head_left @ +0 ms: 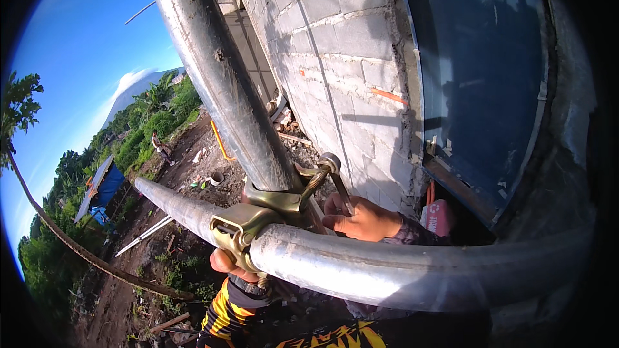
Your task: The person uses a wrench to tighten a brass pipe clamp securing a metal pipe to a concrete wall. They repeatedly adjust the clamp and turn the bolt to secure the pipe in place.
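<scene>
The right hand [361, 219] is curled shut around a thin metal wrench [340, 187]. The wrench goes up from the fist to the bolt [316, 182] on a gold-coloured clamp [258, 216]. The left hand [227, 264] is under the clamp. Only a few bent fingers show, pressed up against the clamp's underside, so you cannot tell how tight they grip.

The clamp joins two grey pipes where they cross. One long pipe [387, 270] lies flat and runs from left to right, just in front of the person. The other pipe [219, 71] stands up tall and leans a little to the left at its top.

Just behind is a grey block wall [329, 45] with a dark window [483, 71]. Far below are dirt ground [174, 251], green trees [161, 116] and blue sky.
</scene>
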{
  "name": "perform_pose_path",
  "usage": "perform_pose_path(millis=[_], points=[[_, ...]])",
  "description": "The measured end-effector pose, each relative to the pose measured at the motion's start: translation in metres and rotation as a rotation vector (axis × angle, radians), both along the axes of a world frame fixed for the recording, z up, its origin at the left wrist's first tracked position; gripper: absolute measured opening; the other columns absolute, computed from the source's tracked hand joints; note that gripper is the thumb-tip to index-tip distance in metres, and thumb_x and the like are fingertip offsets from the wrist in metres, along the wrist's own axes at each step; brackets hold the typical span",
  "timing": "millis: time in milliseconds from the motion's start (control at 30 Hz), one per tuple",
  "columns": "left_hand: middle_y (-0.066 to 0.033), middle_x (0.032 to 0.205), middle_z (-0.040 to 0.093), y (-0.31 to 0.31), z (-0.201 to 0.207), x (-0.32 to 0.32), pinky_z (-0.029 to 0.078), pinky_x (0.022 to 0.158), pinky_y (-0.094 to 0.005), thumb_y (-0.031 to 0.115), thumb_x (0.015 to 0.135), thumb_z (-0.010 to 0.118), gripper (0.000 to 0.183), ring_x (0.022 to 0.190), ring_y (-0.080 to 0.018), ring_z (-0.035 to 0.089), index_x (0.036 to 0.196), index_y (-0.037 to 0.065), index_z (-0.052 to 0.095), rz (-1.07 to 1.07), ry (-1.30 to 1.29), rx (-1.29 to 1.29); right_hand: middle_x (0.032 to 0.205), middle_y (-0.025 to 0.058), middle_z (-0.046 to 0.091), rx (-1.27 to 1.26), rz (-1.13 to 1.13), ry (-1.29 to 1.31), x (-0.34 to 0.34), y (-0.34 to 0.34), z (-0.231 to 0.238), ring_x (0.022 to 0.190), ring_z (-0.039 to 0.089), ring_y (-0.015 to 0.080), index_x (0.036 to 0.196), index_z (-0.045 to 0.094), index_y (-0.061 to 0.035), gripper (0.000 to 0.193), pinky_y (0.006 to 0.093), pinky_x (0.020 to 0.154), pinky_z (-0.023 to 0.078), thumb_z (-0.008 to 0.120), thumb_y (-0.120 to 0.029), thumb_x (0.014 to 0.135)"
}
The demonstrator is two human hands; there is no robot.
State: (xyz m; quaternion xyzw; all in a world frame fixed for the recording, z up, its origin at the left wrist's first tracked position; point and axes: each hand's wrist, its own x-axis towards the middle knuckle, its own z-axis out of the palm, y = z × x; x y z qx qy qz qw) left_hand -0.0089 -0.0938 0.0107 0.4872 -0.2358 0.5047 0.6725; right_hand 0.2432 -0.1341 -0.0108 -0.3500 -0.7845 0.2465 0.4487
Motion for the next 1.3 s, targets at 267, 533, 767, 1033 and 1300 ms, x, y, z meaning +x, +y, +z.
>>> perform_pose_path(millis=[267, 533, 767, 1033, 1300], points=[[-0.0173, 0.138, 0.049, 0.0, 0.002, 0.003, 0.048, 0.101, -0.0496, 0.055, 0.088, 0.059, 0.071, 0.119, -0.031, 0.056, 0.141, 0.011, 0.039, -0.027, -0.013, 0.002, 0.081, 0.005, 0.06, -0.457, -0.246, -0.103, 0.034, -0.126, 0.068, 0.075, 0.056, 0.0133, 0.13, 0.046, -0.005, 0.035, 0.0317, 0.074, 0.045, 0.048, -0.029, 0.105], [-0.0175, 0.138, 0.048, 0.001, 0.001, 0.007, 0.047, 0.102, -0.0494, 0.055, 0.088, 0.058, 0.071, 0.12, -0.0309, 0.056, 0.141, 0.012, 0.038, -0.049, 0.0, 0.021, 0.071, 0.0163, 0.057, 0.176, -0.557, -0.538, 0.064, -0.109, 0.179, 0.066, 0.06, 0.0274, 0.101, 0.061, 0.0006, 0.026, 0.0404, 0.064, 0.046, 0.054, -0.025, 0.099], [-0.0176, 0.139, 0.048, 0.0, 0.001, 0.011, 0.047, 0.102, -0.0493, 0.054, 0.088, 0.058, 0.071, 0.12, -0.0308, 0.056, 0.141, 0.012, 0.037, -0.07, 0.006, 0.038, 0.07, -0.0029, 0.046, 0.212, 0.065, 0.539, 0.037, -0.06, 0.113, 0.056, 0.039, 0.0045, 0.105, 0.055, 0.0, 0.019, 0.0217, 0.051, 0.033, 0.056, -0.019, 0.101], [-0.0199, 0.139, 0.052, 0.003, -0.001, 0.013, 0.044, 0.106, -0.0538, 0.075, 0.074, 0.057, 0.1, 0.124, -0.0371, 0.055, 0.145, 0.007, 0.042, -0.16, -0.037, -0.011, 0.075, -0.0034, 0.056, 0.232, 0.062, 0.855, -0.025, -0.004, 0.042, 0.061, 0.046, 0.0029, 0.117, 0.063, 0.003, 0.046, 0.0197, 0.057, 0.035, 0.07, -0.035, 0.092], [-0.0205, 0.143, 0.048, 0.019, -0.021, -0.005, 0.042, 0.108, -0.0533, 0.075, 0.068, 0.069, 0.113, 0.125, -0.0367, 0.053, 0.15, 0.007, 0.032, 0.125, 0.226, -0.04, 0.071, -0.0047, 0.053, 0.228, -0.036, 0.892, -0.044, -0.003, 0.062, 0.06, 0.04, 0.0023, 0.11, 0.065, 0.0005, 0.032, 0.0199, 0.057, 0.032, 0.061, -0.029, 0.098]])
